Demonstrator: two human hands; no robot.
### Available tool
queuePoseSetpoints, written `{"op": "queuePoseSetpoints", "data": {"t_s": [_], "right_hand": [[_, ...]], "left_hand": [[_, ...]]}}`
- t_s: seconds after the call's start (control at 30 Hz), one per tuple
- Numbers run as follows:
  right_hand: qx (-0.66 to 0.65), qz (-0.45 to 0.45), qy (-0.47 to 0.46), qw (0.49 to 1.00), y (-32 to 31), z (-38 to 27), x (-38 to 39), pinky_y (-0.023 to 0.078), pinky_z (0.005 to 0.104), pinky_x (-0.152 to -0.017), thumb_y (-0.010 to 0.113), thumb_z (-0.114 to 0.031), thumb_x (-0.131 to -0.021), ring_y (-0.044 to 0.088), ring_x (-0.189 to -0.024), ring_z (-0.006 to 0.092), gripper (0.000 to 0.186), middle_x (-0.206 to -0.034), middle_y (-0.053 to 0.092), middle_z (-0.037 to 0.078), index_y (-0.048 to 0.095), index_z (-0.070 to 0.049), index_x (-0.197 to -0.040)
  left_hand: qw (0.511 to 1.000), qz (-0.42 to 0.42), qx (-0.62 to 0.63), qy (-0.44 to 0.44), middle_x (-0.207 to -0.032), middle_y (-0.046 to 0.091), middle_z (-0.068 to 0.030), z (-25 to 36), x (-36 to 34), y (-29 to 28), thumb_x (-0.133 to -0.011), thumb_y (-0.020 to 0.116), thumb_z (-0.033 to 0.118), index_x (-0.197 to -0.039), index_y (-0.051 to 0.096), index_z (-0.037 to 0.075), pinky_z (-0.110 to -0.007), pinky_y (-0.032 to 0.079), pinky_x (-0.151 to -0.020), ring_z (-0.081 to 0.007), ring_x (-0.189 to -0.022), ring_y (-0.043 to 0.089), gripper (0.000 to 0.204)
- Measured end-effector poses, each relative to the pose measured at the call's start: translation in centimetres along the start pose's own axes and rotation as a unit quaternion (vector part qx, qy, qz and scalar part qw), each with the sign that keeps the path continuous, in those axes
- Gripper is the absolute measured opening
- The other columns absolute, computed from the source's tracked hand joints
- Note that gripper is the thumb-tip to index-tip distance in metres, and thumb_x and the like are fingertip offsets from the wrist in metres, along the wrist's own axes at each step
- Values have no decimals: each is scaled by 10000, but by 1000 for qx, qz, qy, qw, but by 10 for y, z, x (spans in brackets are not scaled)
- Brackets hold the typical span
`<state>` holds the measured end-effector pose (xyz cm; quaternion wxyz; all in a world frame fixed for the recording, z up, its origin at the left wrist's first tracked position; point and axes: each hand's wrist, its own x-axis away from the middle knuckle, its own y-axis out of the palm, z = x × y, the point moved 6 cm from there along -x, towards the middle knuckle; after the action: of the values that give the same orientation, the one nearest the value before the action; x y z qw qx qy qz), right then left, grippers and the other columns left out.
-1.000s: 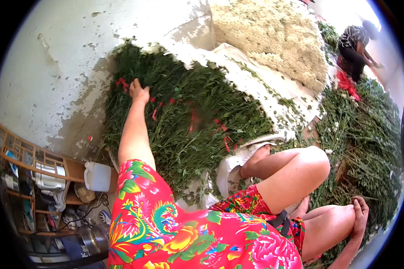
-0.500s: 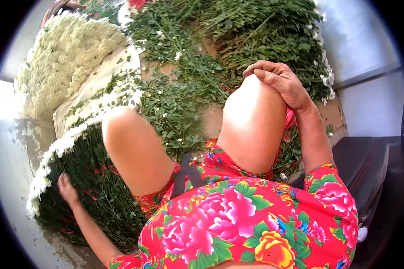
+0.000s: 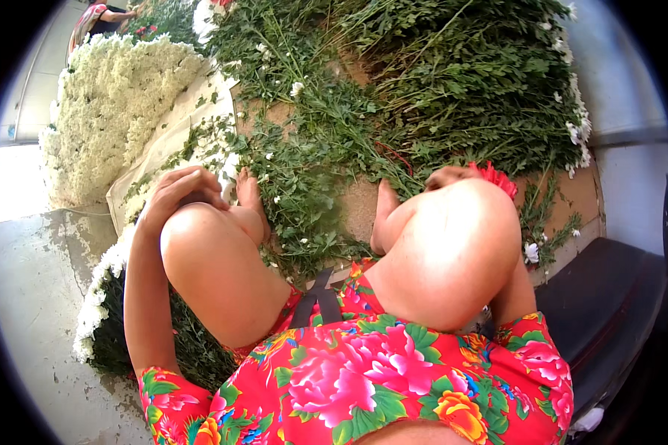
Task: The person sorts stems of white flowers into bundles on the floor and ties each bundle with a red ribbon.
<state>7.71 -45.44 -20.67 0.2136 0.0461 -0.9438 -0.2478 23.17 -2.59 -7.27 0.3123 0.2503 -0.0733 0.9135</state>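
Observation:
My left hand [image 3: 184, 189] is at my left knee, its fingers bent together over the front; whatever they may hold is hidden. My right hand [image 3: 450, 176] shows only in part behind my right knee, its fingers mostly hidden. Beside it is a bunch of red strips [image 3: 497, 180]; whether the hand touches it I cannot tell. Between my feet, loose green stems with leaves [image 3: 304, 200] lie strewn about, with a few small white flowers. To the left of my leg, a stack of white-headed flowers [image 3: 93, 319] lies with its heads facing outward.
A large heap of cream-white flowers [image 3: 115, 111] stands at the far left on pale sheeting. At the far right lies a thick pile of leafy stems [image 3: 475, 81]. A black padded seat [image 3: 597, 297] is on my right. Another person [image 3: 100, 18] is at the upper left.
My left hand has come up from the flower stack on the left to my left knee. My right hand has gone from the top of my right knee to behind it, near the red strips.

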Motion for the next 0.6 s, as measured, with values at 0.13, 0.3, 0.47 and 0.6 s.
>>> {"op": "queuePoseSetpoints", "data": {"t_s": [0.13, 0.3, 0.47, 0.6], "right_hand": [[405, 87, -53, 909, -43, 67, -84, 547, 369, -860, 728, -151, -885, 691, -936, 273, 319, -995, 710, 150, 690, 23, -1149], [706, 109, -63, 697, -23, 98, -163, 474, 447, -1042, 749, -218, -825, 582, -1218, 379, 569, -1207, 673, 174, 603, -48, -1347], [524, 189, -149, 817, -13, 132, -186, 516, 473, -998, 596, -18, -786, 655, -1175, 400, 429, -1201, 713, 199, 720, -54, -1195], [423, 172, -162, 875, -14, 52, -153, 526, 392, -980, 594, 76, -792, 693, -1130, 338, 379, -1093, 731, 184, 730, -9, -1135]], "left_hand": [[988, 38, -36, -147, -898, 756, -119, 3, -41, 27, -1028, 613, 257, -1004, 699, -6, -321, 585, -814, -196, -828, 742, 278], [980, -59, -99, -160, -947, 749, -98, -64, -115, 13, -1040, 609, 240, -1116, 679, 13, -315, 564, -821, -178, -893, 722, 250], [961, 14, -163, -224, -1017, 749, -98, -128, -132, -32, -953, 696, 274, -1224, 672, -5, -338, 590, -786, -186, -880, 736, 389], [974, -36, -128, -181, -1155, 725, -111, -88, -217, -5, -975, 686, 350, -1377, 590, 10, -368, 606, -779, -210, -932, 735, 535]]}}
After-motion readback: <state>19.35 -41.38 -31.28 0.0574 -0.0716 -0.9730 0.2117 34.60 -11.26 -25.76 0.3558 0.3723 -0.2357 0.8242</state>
